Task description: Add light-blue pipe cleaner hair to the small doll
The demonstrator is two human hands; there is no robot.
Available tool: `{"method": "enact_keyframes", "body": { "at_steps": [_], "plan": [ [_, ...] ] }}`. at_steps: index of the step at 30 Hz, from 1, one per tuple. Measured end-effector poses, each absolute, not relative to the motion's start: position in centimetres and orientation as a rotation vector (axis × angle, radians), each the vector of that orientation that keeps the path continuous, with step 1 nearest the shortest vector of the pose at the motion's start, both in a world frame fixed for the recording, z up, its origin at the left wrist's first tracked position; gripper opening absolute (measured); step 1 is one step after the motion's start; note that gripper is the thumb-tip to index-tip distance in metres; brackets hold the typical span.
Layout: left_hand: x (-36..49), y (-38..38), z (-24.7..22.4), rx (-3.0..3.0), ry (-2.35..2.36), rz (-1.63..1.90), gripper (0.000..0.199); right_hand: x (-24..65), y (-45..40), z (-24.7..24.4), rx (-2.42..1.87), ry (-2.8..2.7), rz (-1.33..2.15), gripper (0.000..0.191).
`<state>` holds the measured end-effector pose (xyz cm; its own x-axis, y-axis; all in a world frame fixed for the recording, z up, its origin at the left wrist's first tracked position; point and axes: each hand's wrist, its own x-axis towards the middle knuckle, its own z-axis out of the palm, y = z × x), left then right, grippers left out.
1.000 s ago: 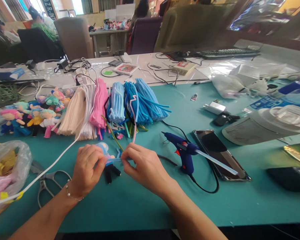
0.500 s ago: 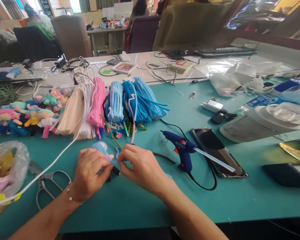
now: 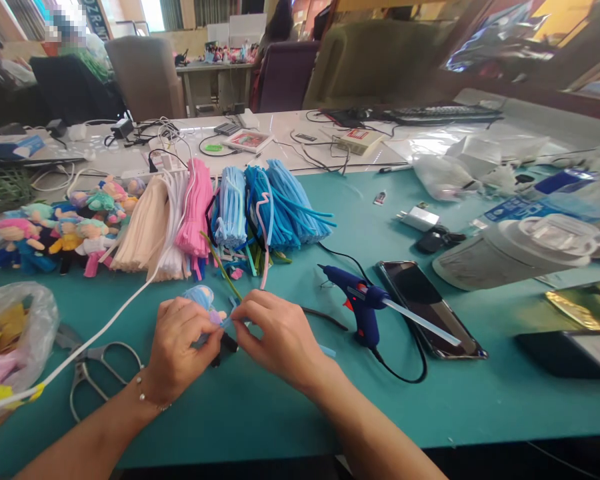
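Note:
A small doll (image 3: 200,295) with blue hair is pinched in my left hand (image 3: 183,337), its head showing above my fingers and its dark legs poking out to the right below. My right hand (image 3: 270,333) is closed just beside it, thumb and forefinger pinching a light blue pipe cleaner (image 3: 230,321) that runs to the doll's side. My fingers hide most of the doll's body. Right of my hands lies a blue hot glue gun (image 3: 357,297) with a clear glue stick in its back. Scissors (image 3: 95,363) rest by my left wrist.
Behind my hands stand bundles of pipe cleaners, among them pink (image 3: 196,213) and blue (image 3: 300,207). Finished dolls (image 3: 55,233) sit at the left, above a plastic bag (image 3: 20,327). A phone (image 3: 430,307) and a lidded cup (image 3: 505,253) lie right. A white cable (image 3: 115,317) crosses the left.
The view has shifted slightly, so things at the right appear further left. Both hands keep their pinch at the doll, with only slight finger movement.

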<state>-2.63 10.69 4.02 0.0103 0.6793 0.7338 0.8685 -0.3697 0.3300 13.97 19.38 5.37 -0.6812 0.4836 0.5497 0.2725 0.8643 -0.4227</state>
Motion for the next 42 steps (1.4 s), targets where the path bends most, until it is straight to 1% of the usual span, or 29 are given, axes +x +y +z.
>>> {"method": "enact_keyframes", "body": {
  "at_steps": [1, 4, 8, 10, 12, 14, 17, 18, 19, 23, 28, 30, 36, 42],
  "plan": [
    [-2.8, 10.8, 3.9, -2.042, -1.637, -1.314, 0.024, 14.3, 19.7, 5.7, -0.493, -2.328, 0.414, 0.011],
    [-3.4, 11.3, 3.5, -1.948, -1.697, -1.416, 0.025, 15.3, 21.0, 6.7, -0.463, -2.130, 0.381, 0.016],
    [-4.3, 11.8, 2.9, -1.841, -1.803, -1.550, 0.026, 16.8, 22.3, 7.0, -0.682, -1.763, 0.355, 0.013],
    [-4.7, 12.0, 2.6, -1.805, -1.852, -1.603, 0.025, 17.7, 22.5, 6.8, -0.842, -1.775, 0.375, 0.015],
    [-4.9, 12.2, 2.4, -1.760, -1.921, -1.666, 0.025, 18.7, 22.2, 6.2, -0.991, -1.970, 0.374, 0.019],
    [-5.0, 12.4, 2.3, -1.708, -2.004, -1.747, 0.026, 19.6, 21.6, 5.5, -1.113, -2.253, 0.330, 0.029],
    [-4.9, 12.5, 2.3, -1.664, -2.078, -1.832, 0.028, 20.6, 20.4, 4.1, -1.255, -2.583, 0.187, 0.057],
    [-4.9, 12.5, 2.4, -1.660, -2.084, -1.847, 0.028, 20.8, 20.0, 3.6, -1.266, -2.646, 0.128, 0.061],
    [-4.8, 12.5, 2.4, -1.657, -2.086, -1.858, 0.029, 20.9, 19.8, 3.2, -1.267, -2.684, 0.068, 0.061],
    [-4.6, 12.6, 2.4, -1.636, -2.097, -1.919, 0.029, 20.7, 19.4, 2.0, -1.253, -2.680, -0.106, 0.041],
    [-4.4, 12.7, 2.5, -1.599, -2.104, -2.015, 0.029, 20.6, 19.5, 2.2, -1.206, -2.662, -0.128, 0.038],
    [-4.3, 12.7, 2.6, -1.580, -2.108, -2.071, 0.029, 20.8, 19.2, 2.9, -1.155, -2.667, -0.083, 0.035],
    [-3.3, 12.4, 2.9, -1.571, -2.117, -2.331, 0.034, 20.0, 17.5, 4.9, -0.972, -2.589, 0.244, 0.026],
    [-2.7, 12.4, 2.5, -1.602, -2.157, -2.537, 0.043, 17.8, 16.9, 5.6, -0.930, -2.584, 0.313, 0.029]
  ]
}}
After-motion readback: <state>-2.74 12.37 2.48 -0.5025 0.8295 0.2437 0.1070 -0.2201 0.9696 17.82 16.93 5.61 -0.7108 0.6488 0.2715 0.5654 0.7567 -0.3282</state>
